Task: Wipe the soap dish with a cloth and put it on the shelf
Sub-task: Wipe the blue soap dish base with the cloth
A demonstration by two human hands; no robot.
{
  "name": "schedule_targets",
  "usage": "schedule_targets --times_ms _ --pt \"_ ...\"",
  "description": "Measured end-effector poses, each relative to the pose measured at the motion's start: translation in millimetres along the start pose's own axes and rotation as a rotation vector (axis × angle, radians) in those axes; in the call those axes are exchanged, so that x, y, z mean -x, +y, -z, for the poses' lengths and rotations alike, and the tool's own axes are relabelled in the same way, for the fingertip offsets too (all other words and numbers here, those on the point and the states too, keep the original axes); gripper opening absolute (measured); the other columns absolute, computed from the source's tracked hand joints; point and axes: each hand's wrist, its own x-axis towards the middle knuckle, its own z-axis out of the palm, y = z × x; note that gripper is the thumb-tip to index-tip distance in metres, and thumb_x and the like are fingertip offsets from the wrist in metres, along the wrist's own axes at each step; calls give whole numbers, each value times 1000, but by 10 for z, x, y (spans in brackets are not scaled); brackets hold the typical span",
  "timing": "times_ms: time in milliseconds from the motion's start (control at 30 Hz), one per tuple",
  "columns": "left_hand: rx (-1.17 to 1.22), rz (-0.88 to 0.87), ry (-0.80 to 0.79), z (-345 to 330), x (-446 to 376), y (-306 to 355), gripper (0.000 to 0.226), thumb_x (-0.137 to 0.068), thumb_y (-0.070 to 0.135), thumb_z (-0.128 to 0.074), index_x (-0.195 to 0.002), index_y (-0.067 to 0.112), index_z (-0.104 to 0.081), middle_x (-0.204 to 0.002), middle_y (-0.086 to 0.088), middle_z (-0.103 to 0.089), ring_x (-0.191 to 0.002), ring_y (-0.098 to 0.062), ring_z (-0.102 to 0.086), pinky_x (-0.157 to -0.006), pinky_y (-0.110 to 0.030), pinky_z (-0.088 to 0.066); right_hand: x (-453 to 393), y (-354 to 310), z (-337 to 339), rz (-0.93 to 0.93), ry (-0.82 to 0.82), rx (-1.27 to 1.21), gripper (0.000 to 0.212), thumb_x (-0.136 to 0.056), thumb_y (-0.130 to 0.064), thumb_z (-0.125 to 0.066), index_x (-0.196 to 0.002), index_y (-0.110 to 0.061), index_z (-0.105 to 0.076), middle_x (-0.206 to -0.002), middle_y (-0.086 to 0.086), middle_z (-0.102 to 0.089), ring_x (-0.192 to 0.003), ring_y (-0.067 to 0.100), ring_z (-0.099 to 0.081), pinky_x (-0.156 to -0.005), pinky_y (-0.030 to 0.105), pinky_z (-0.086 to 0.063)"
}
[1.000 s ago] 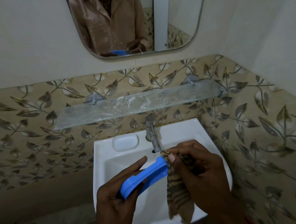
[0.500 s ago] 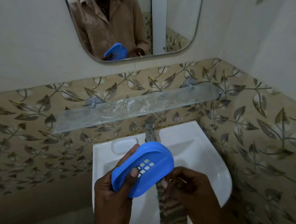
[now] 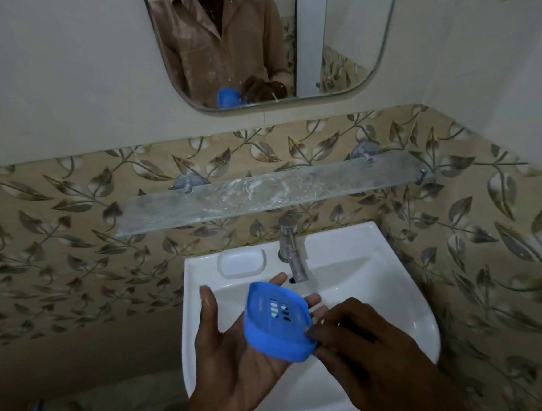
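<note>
The blue soap dish (image 3: 276,322), with drain slots in its floor, is tilted over the white sink (image 3: 407,295). It rests on the fingers of my left hand (image 3: 236,365), which lies palm up with the thumb spread away. My right hand (image 3: 370,355) pinches the dish's near right corner. No cloth shows in this frame; my right hand hides whatever is beneath it. The glass shelf (image 3: 262,196) is fixed to the tiled wall above the tap, with nothing standing on it.
A chrome tap (image 3: 290,252) stands at the back of the sink, close behind the dish. A moulded soap recess (image 3: 241,263) sits left of it. The mirror (image 3: 341,40) hangs above the shelf. The side wall closes in on the right.
The dish has turned from edge-on, through underside-up, to slotted inside facing me. My left hand has flattened under it. My right hand has moved onto the dish's corner, and the striped cloth has dropped from view.
</note>
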Motion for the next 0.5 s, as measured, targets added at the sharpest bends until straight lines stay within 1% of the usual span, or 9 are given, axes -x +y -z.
schedule_targets --times_ms 67,133,167,233,300,367,400,467,500 --pt "122 108 0 -73 -11 43 104 -75 66 -75 -154 11 -36 -161 -34 -23 -149 -48 -27 -116 -61 -32 40 11 -24 -27 -97 -21 20 -81 -57 -59 -91 -40 -62 -83 -13 -66 -69 10 -64 -65 30 -57" --pt "97 73 84 -143 -32 66 91 -76 61 -73 -150 15 -46 -156 -32 -38 -143 -48 -39 -113 -59 -39 83 51 -44 -12 -186 -47 29 -80 -68 -55 -99 -46 -60 -93 -21 -64 -79 3 -64 -72 21 -56" --pt "52 44 132 -177 -45 81 85 -78 59 -71 -149 18 -48 -153 -31 -42 -141 -48 -43 -114 -58 -39 21 21 38 -32 -203 -50 23 -83 -58 -62 -100 -43 -64 -93 -19 -62 -77 -1 -62 -71 13 -52" --pt "-7 2 212 -189 -63 87 77 -78 59 -68 -145 24 -53 -149 -31 -48 -136 -46 -50 -109 -54 -47 -24 -20 185 -85 -86 -170 16 -80 -33 -76 -96 -30 -74 -91 -15 -62 -74 -9 -60 -68 2 -44" --pt "-58 -5 250 -155 -96 42 75 -79 67 -62 -142 26 -58 -142 -27 -58 -124 -41 -63 -94 -50 -58 -115 -49 293 -193 110 -359 14 -76 -23 -84 -88 -22 -76 -84 -11 -67 -75 0 -68 -65 8 -51" --pt "-132 5 300 -87 -118 -32 76 -83 76 -49 -138 26 -61 -120 -19 -72 -99 -33 -74 -82 -44 -61 -236 -88 318 -278 193 -572 17 -74 -24 -87 -86 -21 -76 -84 -5 -72 -79 9 -72 -68 16 -57" --pt "-171 6 325 -75 -125 -72 75 -85 79 -44 -133 25 -66 -110 -15 -75 -90 -29 -75 -80 -42 -60 -318 -98 294 -283 176 -577 19 -74 -29 -86 -89 -24 -75 -88 -6 -72 -84 9 -72 -72 14 -56" --pt "-218 -4 352 -66 -140 -169 75 -86 77 -38 -107 18 -79 -93 -14 -77 -79 -27 -73 -76 -39 -58 -419 -97 164 -276 81 -442 21 -78 -35 -78 -98 -30 -74 -95 -12 -70 -93 2 -68 -79 9 -52" --pt "-244 -17 349 -50 -144 -192 75 -86 76 -39 -100 14 -80 -89 -16 -76 -76 -28 -73 -74 -38 -58 -456 -96 89 -270 55 -363 21 -80 -31 -76 -101 -29 -74 -97 -14 -68 -93 -1 -66 -81 6 -50"
